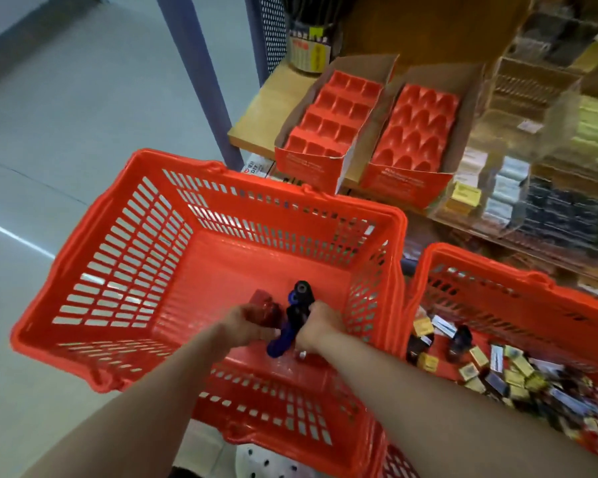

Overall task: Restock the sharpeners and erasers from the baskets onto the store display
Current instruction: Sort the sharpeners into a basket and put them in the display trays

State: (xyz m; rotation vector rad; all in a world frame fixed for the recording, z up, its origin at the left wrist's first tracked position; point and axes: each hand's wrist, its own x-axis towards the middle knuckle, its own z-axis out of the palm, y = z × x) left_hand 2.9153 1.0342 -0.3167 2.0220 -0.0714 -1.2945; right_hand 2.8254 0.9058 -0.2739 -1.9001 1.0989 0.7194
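My left hand [247, 320] grips a red sharpener [268, 310]; my right hand [320, 327] grips a dark blue sharpener [296, 312]. Both are low inside the orange basket [94, 236], walls well apart around my fingers.

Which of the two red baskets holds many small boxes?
The right basket, beside the one under the hands; small boxes fill its bottom, unlike the nearly bare left basket.

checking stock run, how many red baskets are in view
2. One basket sits left of centre, with both hands inside it; the second basket is at the right, cut off by the frame edge. A further one may be out of view.
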